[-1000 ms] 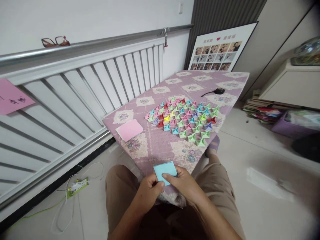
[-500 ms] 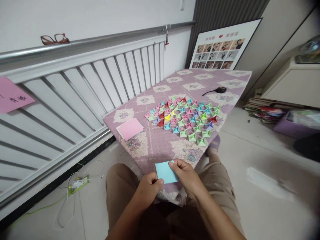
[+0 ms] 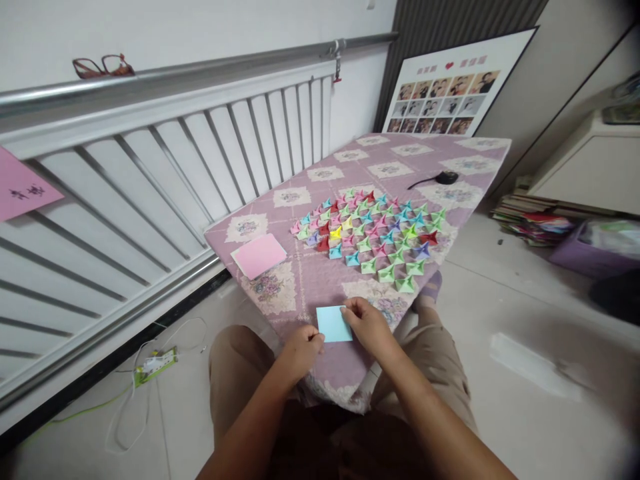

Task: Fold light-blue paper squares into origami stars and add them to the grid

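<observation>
Light-blue paper square (image 3: pixel 334 325), lower centre of frame: I see left hand (image 3: pixel 301 350) pinching its lower-left corner, right hand (image 3: pixel 369 327) its upper-right. Uneven pull, I judge, could crease it.

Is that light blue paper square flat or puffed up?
Flat: the light blue paper square shows a smooth, even face. Hidden layers: cannot tell.

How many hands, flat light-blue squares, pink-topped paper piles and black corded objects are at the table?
Hands: 2 (left hand, right hand)
Flat light-blue square: 1
Pink-topped paper pile: 1
Black corded object: 1
Total: 5
</observation>
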`<state>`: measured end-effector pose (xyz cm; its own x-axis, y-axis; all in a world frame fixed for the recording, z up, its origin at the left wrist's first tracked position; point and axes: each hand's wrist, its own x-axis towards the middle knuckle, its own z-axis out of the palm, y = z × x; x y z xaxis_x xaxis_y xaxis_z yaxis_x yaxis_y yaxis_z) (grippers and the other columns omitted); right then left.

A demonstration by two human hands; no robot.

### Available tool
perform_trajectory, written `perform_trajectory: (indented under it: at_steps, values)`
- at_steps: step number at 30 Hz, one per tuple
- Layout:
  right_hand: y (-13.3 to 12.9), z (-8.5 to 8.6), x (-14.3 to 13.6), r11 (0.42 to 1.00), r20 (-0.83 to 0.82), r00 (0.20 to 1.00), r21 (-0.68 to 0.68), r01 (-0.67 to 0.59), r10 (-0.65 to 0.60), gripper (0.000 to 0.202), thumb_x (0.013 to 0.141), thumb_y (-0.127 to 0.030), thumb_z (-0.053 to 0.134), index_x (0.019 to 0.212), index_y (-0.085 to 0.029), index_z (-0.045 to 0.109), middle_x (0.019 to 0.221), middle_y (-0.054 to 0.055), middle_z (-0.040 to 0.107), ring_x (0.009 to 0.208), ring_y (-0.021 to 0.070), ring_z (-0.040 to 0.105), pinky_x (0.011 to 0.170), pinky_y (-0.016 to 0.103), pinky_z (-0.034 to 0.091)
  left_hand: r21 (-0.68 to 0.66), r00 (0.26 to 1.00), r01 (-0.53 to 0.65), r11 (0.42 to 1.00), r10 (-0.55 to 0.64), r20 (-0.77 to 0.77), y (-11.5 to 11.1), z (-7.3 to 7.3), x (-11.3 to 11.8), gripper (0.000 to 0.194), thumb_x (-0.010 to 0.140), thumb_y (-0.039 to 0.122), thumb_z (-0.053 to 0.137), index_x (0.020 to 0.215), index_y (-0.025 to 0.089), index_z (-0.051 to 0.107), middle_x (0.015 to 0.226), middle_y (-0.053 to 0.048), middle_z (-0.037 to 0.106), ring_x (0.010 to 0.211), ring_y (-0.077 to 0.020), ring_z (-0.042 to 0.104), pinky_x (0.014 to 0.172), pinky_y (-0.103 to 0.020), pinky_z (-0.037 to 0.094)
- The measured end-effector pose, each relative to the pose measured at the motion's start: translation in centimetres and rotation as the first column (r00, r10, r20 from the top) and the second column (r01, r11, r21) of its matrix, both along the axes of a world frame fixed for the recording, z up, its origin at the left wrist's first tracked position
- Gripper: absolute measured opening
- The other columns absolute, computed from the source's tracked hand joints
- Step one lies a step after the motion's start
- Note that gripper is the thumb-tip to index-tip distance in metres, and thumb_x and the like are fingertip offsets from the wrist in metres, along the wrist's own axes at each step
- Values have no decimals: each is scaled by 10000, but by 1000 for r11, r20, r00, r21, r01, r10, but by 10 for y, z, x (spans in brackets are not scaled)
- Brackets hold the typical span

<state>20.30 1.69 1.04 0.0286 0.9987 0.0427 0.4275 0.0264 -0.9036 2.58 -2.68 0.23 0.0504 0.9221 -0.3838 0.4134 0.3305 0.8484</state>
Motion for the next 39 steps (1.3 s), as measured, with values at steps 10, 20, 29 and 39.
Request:
perform_trajectory:
  at_steps: [10,20,29,39]
  values:
    - [-37,-5,-5,810,599,798,436,-393,64,164,884,-250,525,989,-206,643,932,75,632,888,210,533,790,343,391,-47,992,-106,993,109,67,18,7,11,229,779,349,520,623,182,525,541,25,544,427,-89,389,473,-225,276]
    - [-24,-17,3,759,710,699,411,-505,81,129,902,-209,515,885,-194,642,848,46,612,840,195,474,760,338,324,-240,954,-121,963,179,238,18,8,23,243,772,398,535,669,181,498,541,48,508,375,-62,313,424,-220,191]
    - [-28,-15,4,741,755,639,345,-576,145,129,899,-188,518,845,-200,634,866,38,611,827,185,463,761,336,321,341,966,80,937,12,-259,3,10,-7,170,813,192,486,788,179,653,800,-35,639,795,-180,549,761,-302,416]
    - [-26,-19,3,738,768,606,283,-612,207,106,886,-188,540,845,-188,638,840,39,604,824,186,463,773,326,332,516,741,603,609,-188,-645,6,-18,-19,303,894,135,447,1129,195,628,1156,-61,613,1134,-223,479,1004,-403,403]
